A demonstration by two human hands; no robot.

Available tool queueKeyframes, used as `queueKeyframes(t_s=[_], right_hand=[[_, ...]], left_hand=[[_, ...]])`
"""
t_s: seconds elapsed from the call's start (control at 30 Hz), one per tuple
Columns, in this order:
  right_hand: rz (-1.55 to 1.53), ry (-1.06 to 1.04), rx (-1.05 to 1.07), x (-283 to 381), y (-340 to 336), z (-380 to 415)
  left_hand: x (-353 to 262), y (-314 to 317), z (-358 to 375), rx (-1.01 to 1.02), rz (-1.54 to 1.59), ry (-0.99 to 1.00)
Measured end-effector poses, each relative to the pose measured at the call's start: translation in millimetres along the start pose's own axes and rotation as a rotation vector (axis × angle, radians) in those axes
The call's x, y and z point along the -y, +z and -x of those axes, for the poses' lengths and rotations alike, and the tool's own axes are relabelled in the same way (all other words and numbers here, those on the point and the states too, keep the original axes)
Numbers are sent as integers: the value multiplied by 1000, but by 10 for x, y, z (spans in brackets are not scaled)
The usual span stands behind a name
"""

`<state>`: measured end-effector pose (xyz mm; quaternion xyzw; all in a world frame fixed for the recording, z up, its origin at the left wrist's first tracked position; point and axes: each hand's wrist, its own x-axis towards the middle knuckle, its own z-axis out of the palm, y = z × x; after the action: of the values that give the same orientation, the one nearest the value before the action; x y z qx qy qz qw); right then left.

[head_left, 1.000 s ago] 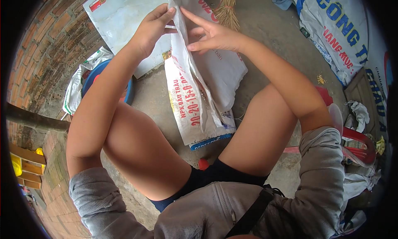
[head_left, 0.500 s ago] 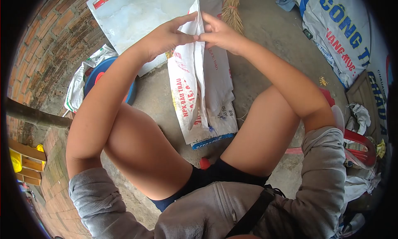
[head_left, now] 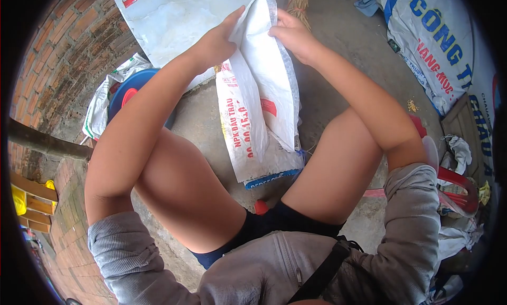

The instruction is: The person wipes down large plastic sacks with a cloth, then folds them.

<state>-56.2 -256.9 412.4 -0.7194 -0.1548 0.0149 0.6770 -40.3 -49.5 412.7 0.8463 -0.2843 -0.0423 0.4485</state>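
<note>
A white woven sack with red print hangs between my knees, its upper part lifted and its sides spread apart, so that the white inside shows. On its left side, my left hand is closed round the sack's edge near the top. My right hand pinches the opposite edge between thumb and fingers. The sack's lower end lies near the floor, over something with a blue printed edge.
A pale board lies beyond my left hand. At the left are a blue basin and a brick wall. Straw bristles show at the top. Large printed sacks and a red chair stand at the right.
My hands have moved apart, the right one outward to the right and the left one outward to the left. The sack, nearly flat-folded before, now gapes wide and shows its inside.
</note>
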Motion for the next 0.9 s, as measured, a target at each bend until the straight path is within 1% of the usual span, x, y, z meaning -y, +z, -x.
queueKeyframes(t_s=[0.03,0.1,0.13,0.2,0.23,0.27,0.33,0.37,0.43,0.47,0.53,0.57,0.63,0.67,0.73,0.77,0.8,0.83,0.87,0.9], right_hand=[[2,1,-1,-4,-31,-9],[48,-9,-94,-5,-132,-50],[49,-9,-97,-27,-214,-92],[200,-101,-134,-139,-441,-190],[375,-165,-181,-201,-589,-224],[375,-165,-184,-272,-791,-286],[816,-173,-306,-366,-1177,-360],[816,-174,-309,-310,-1266,-294],[1130,-110,-453,-211,-1447,-185],[1131,-109,-456,-231,-1532,-165],[1308,-218,-597,-241,-1611,-142],[1310,-218,-600,-223,-1623,-114],[1333,-260,-707,-157,-1630,-46],[1332,-259,-711,-107,-1627,-9],[1192,-196,-543,14,-1612,62],[1191,-197,-547,57,-1584,104],[1105,-194,-458,81,-1540,139],[1018,-190,-369,94,-1511,167],[1019,-189,-370,49,-1523,173],[900,-130,-171,-24,-1526,175]], left_hand=[[23,-27,-27,1,2,0],[69,-85,-75,-98,68,-108],[61,-123,-86,-96,69,-106],[28,-209,-93,-224,88,-202],[73,-235,-111,-316,78,-197],[77,-295,-115,-314,77,-195],[71,-458,-112,-444,103,-290],[141,-553,-118,-443,102,-288],[221,-729,-108,-544,227,-211],[234,-770,-96,-542,228,-208],[240,-843,-74,-622,123,-187],[237,-852,-71,-628,116,-155],[186,-877,-30,-640,103,-152],[145,-879,5,-652,88,-154],[114,-895,51,-632,96,-148],[85,-888,69,-615,107,-144],[57,-878,89,-614,106,-141],[-35,-858,141,-578,19,-140],[-100,-843,190,-541,-68,-140],[-124,-832,227,-540,-66,-139]])
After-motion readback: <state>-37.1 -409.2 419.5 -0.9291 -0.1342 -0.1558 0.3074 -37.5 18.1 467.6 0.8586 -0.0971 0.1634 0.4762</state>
